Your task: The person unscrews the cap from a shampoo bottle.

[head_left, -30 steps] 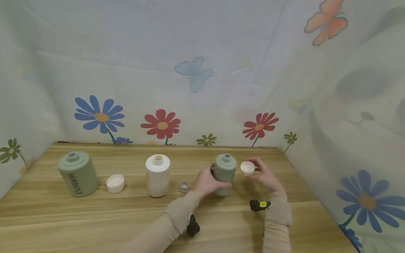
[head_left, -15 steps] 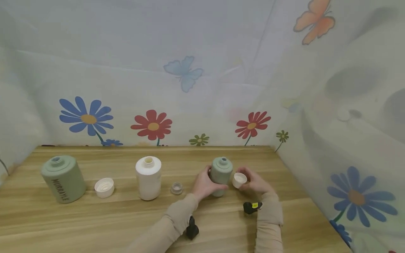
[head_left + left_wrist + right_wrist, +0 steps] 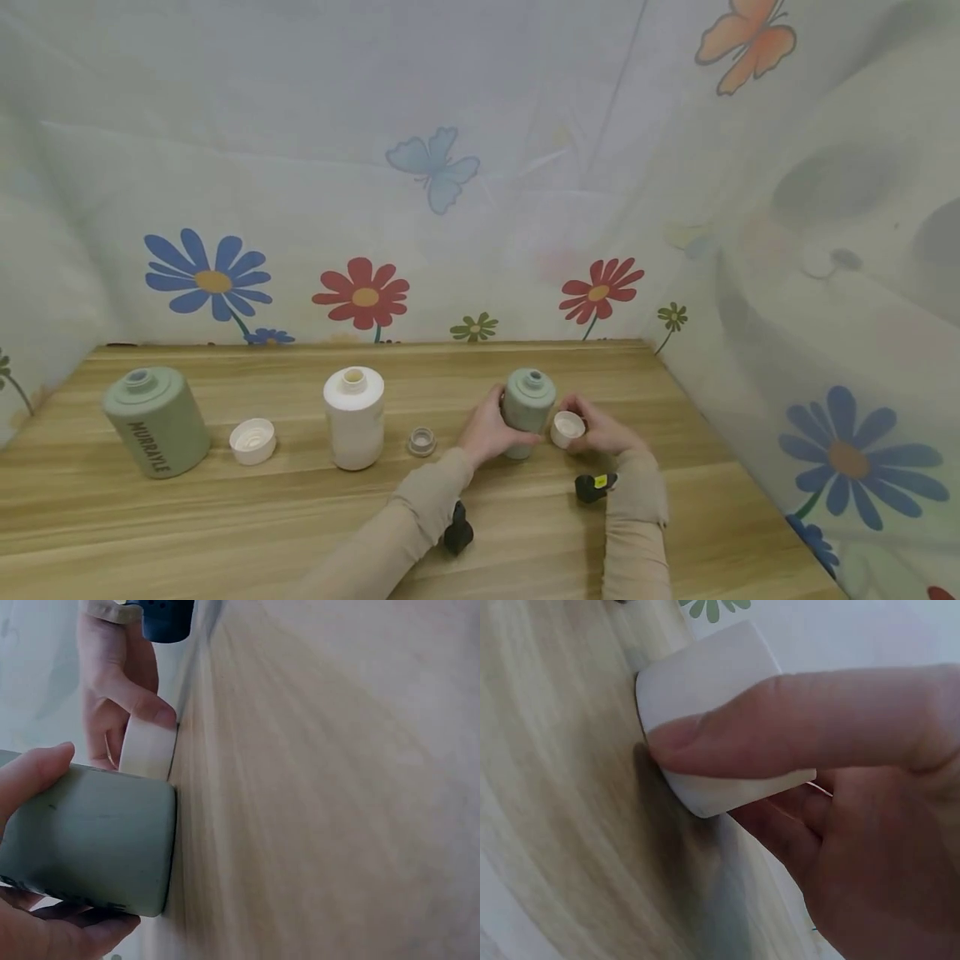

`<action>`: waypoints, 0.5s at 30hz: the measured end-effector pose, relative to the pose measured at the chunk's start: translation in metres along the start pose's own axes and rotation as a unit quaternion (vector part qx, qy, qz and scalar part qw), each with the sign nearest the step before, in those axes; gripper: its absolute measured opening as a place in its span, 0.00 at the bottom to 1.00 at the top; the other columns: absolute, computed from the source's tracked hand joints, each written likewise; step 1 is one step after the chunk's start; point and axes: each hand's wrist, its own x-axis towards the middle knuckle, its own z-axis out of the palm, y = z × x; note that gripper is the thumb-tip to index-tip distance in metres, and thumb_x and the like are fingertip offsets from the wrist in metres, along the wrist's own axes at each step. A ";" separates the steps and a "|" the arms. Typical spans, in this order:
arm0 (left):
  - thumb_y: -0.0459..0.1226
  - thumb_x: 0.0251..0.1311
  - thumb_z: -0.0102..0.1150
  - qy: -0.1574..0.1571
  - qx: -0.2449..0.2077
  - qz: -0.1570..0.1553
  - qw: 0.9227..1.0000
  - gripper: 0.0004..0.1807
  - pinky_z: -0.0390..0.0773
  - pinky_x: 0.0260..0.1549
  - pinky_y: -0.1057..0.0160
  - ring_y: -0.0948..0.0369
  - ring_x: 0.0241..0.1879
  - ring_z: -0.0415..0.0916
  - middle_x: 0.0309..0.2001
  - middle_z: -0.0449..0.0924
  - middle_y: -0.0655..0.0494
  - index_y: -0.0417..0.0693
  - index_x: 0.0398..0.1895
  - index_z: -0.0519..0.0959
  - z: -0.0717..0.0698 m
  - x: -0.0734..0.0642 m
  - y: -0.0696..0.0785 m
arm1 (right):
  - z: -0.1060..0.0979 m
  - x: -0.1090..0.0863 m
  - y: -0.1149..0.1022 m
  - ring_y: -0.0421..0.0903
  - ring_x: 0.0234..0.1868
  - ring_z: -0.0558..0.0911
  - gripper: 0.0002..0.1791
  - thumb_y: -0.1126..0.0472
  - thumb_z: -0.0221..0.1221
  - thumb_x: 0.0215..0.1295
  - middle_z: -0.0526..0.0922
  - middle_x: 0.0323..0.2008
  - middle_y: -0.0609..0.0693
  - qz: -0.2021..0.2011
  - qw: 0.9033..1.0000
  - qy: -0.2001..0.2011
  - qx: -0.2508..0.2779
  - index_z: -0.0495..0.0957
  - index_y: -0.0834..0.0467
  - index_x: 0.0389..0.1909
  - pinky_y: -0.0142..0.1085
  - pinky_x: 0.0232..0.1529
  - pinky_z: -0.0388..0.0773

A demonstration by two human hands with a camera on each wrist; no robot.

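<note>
My left hand (image 3: 489, 429) grips a small green bottle (image 3: 529, 403) around its body, thumb across the front. The bottle stands upright on the table, its neck uncapped. Just right of it, my right hand (image 3: 606, 431) pinches a white cap (image 3: 567, 427), whose open side faces up. In the right wrist view the thumb lies along the wall of the cap (image 3: 712, 682), right at the tabletop. The left wrist view has the base of the green bottle (image 3: 105, 832) close beside the cap (image 3: 148, 748).
A large green bottle (image 3: 157, 425) marked MURRAYLE stands at the left, with a white cap (image 3: 252, 442) beside it. Further right are a white bottle (image 3: 355, 425) without a cap and a small greyish cap (image 3: 422, 442). Flowered cloth (image 3: 300, 192) hangs behind the wooden table (image 3: 225, 533).
My right hand has brought the white cap down and closer to the small green bottle, onto the tabletop. The left hand keeps its hold. The head view has shifted slightly.
</note>
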 end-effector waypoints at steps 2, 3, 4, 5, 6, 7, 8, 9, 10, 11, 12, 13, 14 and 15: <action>0.38 0.42 0.77 -0.009 0.008 -0.003 1.000 0.46 0.68 0.62 0.45 0.46 0.61 0.72 0.61 0.74 0.44 0.43 0.65 0.62 -0.001 0.001 0.001 | 0.001 0.002 0.002 0.46 0.48 0.69 0.34 0.76 0.64 0.39 0.71 0.48 0.64 0.004 1.000 0.001 -0.002 0.61 0.72 0.51 0.37 0.54 0.63; 0.38 0.42 0.76 -0.014 0.011 -0.007 1.000 0.46 0.68 0.63 0.45 0.46 0.62 0.72 0.61 0.74 0.43 0.43 0.66 0.61 -0.001 0.001 0.002 | 0.001 0.003 0.002 0.46 0.48 0.69 0.34 0.76 0.64 0.39 0.71 0.48 0.64 0.005 1.000 0.000 -0.003 0.61 0.72 0.51 0.38 0.54 0.63; 0.38 0.43 0.76 -0.019 0.017 -0.007 1.000 0.47 0.68 0.63 0.45 0.45 0.62 0.71 0.62 0.73 0.42 0.42 0.67 0.60 -0.002 0.001 0.003 | 0.002 0.004 0.003 0.46 0.49 0.69 0.34 0.76 0.64 0.39 0.71 0.47 0.64 0.002 1.000 -0.002 -0.004 0.61 0.72 0.51 0.38 0.53 0.63; 0.38 0.43 0.76 -0.022 0.023 -0.008 0.999 0.48 0.68 0.62 0.45 0.45 0.62 0.71 0.62 0.72 0.41 0.41 0.67 0.58 -0.002 0.000 0.004 | 0.002 0.004 0.003 0.46 0.49 0.69 0.34 0.76 0.64 0.39 0.71 0.47 0.65 0.000 1.000 -0.004 -0.005 0.61 0.73 0.51 0.38 0.54 0.63; 0.38 0.43 0.76 -0.025 0.027 -0.010 0.999 0.49 0.68 0.62 0.45 0.44 0.62 0.71 0.63 0.72 0.41 0.41 0.68 0.57 -0.002 0.000 0.005 | 0.003 0.004 0.004 0.47 0.49 0.70 0.34 0.76 0.64 0.39 0.71 0.48 0.65 0.000 1.000 -0.004 -0.007 0.62 0.73 0.51 0.38 0.54 0.63; 0.38 0.43 0.76 -0.029 0.029 -0.011 0.999 0.51 0.68 0.62 0.44 0.44 0.62 0.71 0.63 0.71 0.40 0.41 0.68 0.55 -0.002 -0.001 0.006 | 0.003 0.003 0.004 0.48 0.50 0.70 0.34 0.76 0.64 0.39 0.71 0.48 0.67 -0.001 1.000 -0.004 -0.010 0.62 0.73 0.51 0.39 0.54 0.63; 0.38 0.43 0.76 -0.032 0.029 -0.011 0.999 0.52 0.68 0.62 0.44 0.44 0.63 0.70 0.64 0.70 0.40 0.41 0.69 0.53 -0.001 -0.001 0.008 | 0.003 0.002 0.005 0.50 0.51 0.70 0.34 0.76 0.64 0.39 0.70 0.49 0.68 0.000 1.000 -0.005 -0.011 0.62 0.73 0.52 0.39 0.55 0.63; 0.39 0.43 0.76 -0.033 0.028 -0.010 0.999 0.53 0.68 0.62 0.44 0.44 0.63 0.70 0.65 0.69 0.40 0.41 0.70 0.52 -0.001 -0.002 0.010 | 0.002 0.000 0.005 0.51 0.52 0.70 0.35 0.76 0.64 0.40 0.70 0.51 0.69 0.002 1.000 -0.008 -0.013 0.62 0.73 0.53 0.40 0.55 0.63; 0.39 0.43 0.76 -0.035 0.024 -0.008 0.999 0.54 0.67 0.63 0.44 0.44 0.63 0.69 0.66 0.68 0.40 0.41 0.70 0.51 -0.002 -0.002 0.012 | 0.001 -0.001 0.005 0.53 0.53 0.70 0.35 0.75 0.64 0.40 0.70 0.52 0.70 0.004 1.000 -0.011 -0.013 0.62 0.73 0.54 0.41 0.56 0.63; 0.39 0.42 0.77 -0.036 0.018 -0.005 0.999 0.55 0.67 0.63 0.44 0.44 0.64 0.69 0.66 0.67 0.40 0.42 0.71 0.51 -0.002 -0.003 0.014 | 0.000 -0.003 0.005 0.55 0.55 0.69 0.37 0.75 0.64 0.41 0.69 0.54 0.70 0.013 1.000 -0.014 -0.012 0.61 0.72 0.56 0.42 0.56 0.63; 0.39 0.42 0.77 -0.037 0.011 -0.002 0.999 0.56 0.66 0.64 0.44 0.44 0.64 0.68 0.67 0.66 0.40 0.43 0.71 0.50 -0.002 -0.004 0.017 | -0.001 -0.006 0.005 0.57 0.56 0.69 0.38 0.74 0.64 0.43 0.68 0.56 0.70 0.023 0.999 -0.018 -0.013 0.60 0.71 0.59 0.43 0.57 0.63; 0.39 0.42 0.77 -0.038 0.005 0.002 0.999 0.56 0.66 0.64 0.43 0.44 0.65 0.67 0.67 0.65 0.40 0.44 0.72 0.50 -0.003 -0.004 0.021 | -0.003 -0.008 0.003 0.60 0.57 0.69 0.40 0.74 0.64 0.44 0.67 0.57 0.71 0.029 0.999 -0.022 -0.014 0.58 0.70 0.61 0.46 0.57 0.64; 0.39 0.42 0.77 -0.037 0.000 0.007 0.999 0.57 0.65 0.64 0.43 0.44 0.66 0.66 0.68 0.64 0.39 0.44 0.72 0.49 -0.004 -0.006 0.024 | -0.005 -0.011 0.002 0.63 0.59 0.68 0.41 0.73 0.64 0.46 0.65 0.59 0.71 0.040 0.999 -0.024 -0.017 0.57 0.69 0.63 0.49 0.58 0.65; 0.40 0.42 0.76 -0.037 -0.002 0.013 0.999 0.57 0.65 0.65 0.42 0.43 0.66 0.65 0.68 0.63 0.39 0.46 0.72 0.49 -0.006 -0.006 0.028 | -0.008 -0.014 0.000 0.65 0.61 0.66 0.43 0.72 0.64 0.47 0.64 0.61 0.72 0.051 0.998 -0.024 -0.021 0.55 0.68 0.65 0.53 0.59 0.65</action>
